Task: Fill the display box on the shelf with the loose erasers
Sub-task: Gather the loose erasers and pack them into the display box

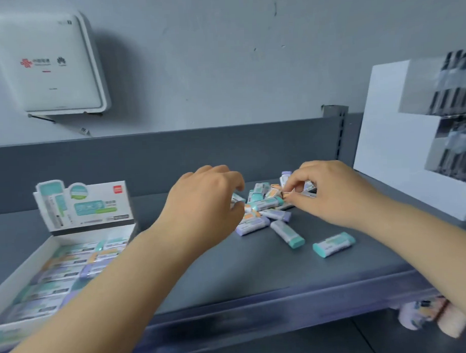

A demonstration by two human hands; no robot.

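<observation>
Far to the left of both hands, white display box (26, 265) sits on grey shelf (230, 269), header card upright at its back, floor already partly covered with flat-lying erasers (71, 264) in teal, orange and purple sleeves. White router-like unit (45, 64) hangs on wall above it. Left hand (201, 204) reaches in from lower left, knuckles up, fingers curled down at left edge of loose eraser pile (264, 204); fingertips touch or pinch a teal-ended eraser there, but the hand's back hides the grip, so cannot tell if it actually holds one. Pile lies between the two hands, under and just ahead of fingertips. Right hand (325, 191) comes in from lower right, thumb and forefinger pinching a small orange eraser (276, 192) on top of pile, other fingers curled. Just nearer than right hand lie two stray teal-capped erasers, one (288, 233) beside pile, another (334, 244) below the right wrist, apart from the rest. To the right of right hand, white tiered display stand (392, 144) with blurry dark items.
</observation>
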